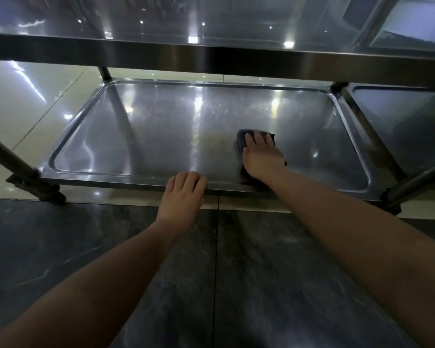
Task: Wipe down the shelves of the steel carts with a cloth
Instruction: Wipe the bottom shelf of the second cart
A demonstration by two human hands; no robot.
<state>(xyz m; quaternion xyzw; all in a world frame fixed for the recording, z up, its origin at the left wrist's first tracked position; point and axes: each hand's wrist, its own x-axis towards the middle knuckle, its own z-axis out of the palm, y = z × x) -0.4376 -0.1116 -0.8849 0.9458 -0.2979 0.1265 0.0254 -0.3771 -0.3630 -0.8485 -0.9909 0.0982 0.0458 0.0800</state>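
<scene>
The steel cart's bottom shelf (pixel 148 136) is a shiny shallow tray just above the floor. A dark cloth (pixel 241 141) lies on it right of centre. My right hand (pixel 260 156) presses flat on the cloth, fingers spread and straight, covering most of it. My left hand (pixel 182 194) rests on the shelf's near rim (pixel 111 178), fingers curled over the edge. The shelf above (pixel 211 56) spans the top of the view.
A second cart's low shelf (pixel 407 121) adjoins on the right. Cart legs stand at the near left (pixel 13 162) and near right (pixel 412 182); a far leg (pixel 104 72) shows behind. Dark stone floor (pixel 111 247) lies beneath me, pale tiles (pixel 23 96) beyond.
</scene>
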